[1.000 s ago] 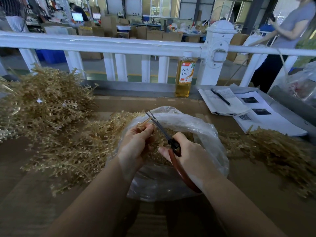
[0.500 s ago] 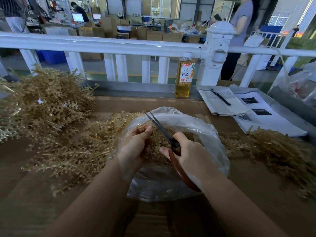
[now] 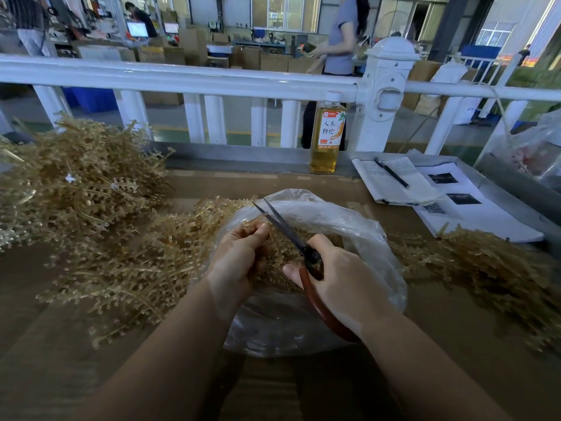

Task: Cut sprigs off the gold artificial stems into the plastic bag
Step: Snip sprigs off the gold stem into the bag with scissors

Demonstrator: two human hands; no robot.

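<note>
Change: between the earlier views and this one almost nothing on the bench moves; both hands stay over the bag mouth, and the scissor blades stay parted in a narrow V around the stub. The left thumb creeps slightly up the stem.
Meaning for the task: judged from this, the snip on this stub is not yet made; the work sits at the aim-and-close step, with a heap of sprigs already in the bag.
Left hand (image 3: 239,256): curled, thumb and fingers pinching a gold stem (image 3: 253,221) just below its cut end, held above the bag opening.
Right hand (image 3: 340,281): wrapped round the red-brown handle loop of the scissors (image 3: 291,235), fingers hidden inside the loop.
Scissors, axis: long axis runs diagonally, handles near the person at lower right, the 2 tips pointing away and up-left; blades slightly apart.
Stem, axis: the short bare end points away and to the right, lying between the 2 blades near their tips; the leafy part hangs down behind the left hand and I cannot tell its full run.
Plastic bag (image 3: 373,238): clear, mouth open upward, lying on the brown table (image 3: 455,344) directly under both hands.
Uncut stems (image 3: 100,238): a large tangled pile left of the bag, touching its edge.
Other gold pile (image 3: 498,268): right of the bag; cut or uncut, I cannot tell.
Behind: a drink bottle (image 3: 328,135) by the white railing (image 3: 182,79), and an open notebook (image 3: 394,183) with a pen (image 3: 391,173) on it.
</note>
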